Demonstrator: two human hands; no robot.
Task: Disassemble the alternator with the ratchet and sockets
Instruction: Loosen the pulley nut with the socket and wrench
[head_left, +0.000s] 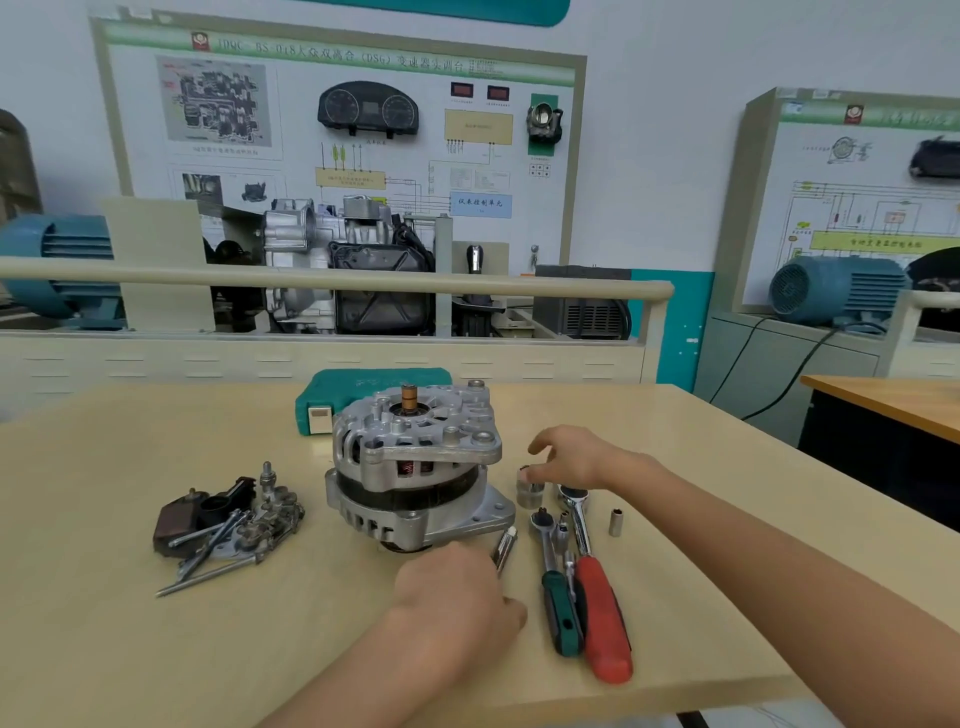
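Mid-strip now: the alternator (415, 467) stands upright at the table's (130, 649) centre, a heap of removed parts and long bolts (228, 525) to its left, so this looks like a socket pick between fasteners. The right hand (576, 460) reaches in from the right, fingers curled down over a large socket (529, 491) just right of the housing, apparently pinching its top. The left hand (457, 592) sits near the base, touching a slim chrome bit (505, 551); whether it grips, I cannot tell. Two ratchets, red-handled (597, 597) and green-handled (558, 597), lie just right. Next move, I'd judge: seat that socket on a ratchet, squarely.
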